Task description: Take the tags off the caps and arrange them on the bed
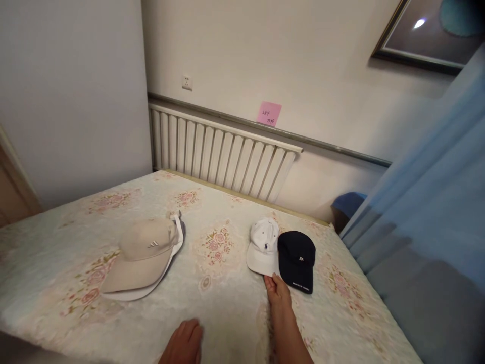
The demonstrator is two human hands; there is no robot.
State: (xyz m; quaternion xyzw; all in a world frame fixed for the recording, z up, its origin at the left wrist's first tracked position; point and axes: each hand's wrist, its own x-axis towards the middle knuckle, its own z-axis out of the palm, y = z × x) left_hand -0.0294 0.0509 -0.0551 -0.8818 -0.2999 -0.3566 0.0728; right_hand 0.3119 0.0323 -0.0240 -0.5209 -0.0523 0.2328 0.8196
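A white cap and a dark navy cap lie side by side on the flowered bedspread. My right hand reaches forward, its fingertips touching the brim of the white cap, close to the navy cap; the fingers lie together and seem to hold nothing. My left hand rests low on the bedspread at the bottom edge, fingers together and flat. Further left, a beige cap sits stacked on a white cap.
A white radiator runs along the far wall behind the bed, with a pink sticky note above it. A blue curtain hangs on the right. A wall socket and a framed picture are on the wall.
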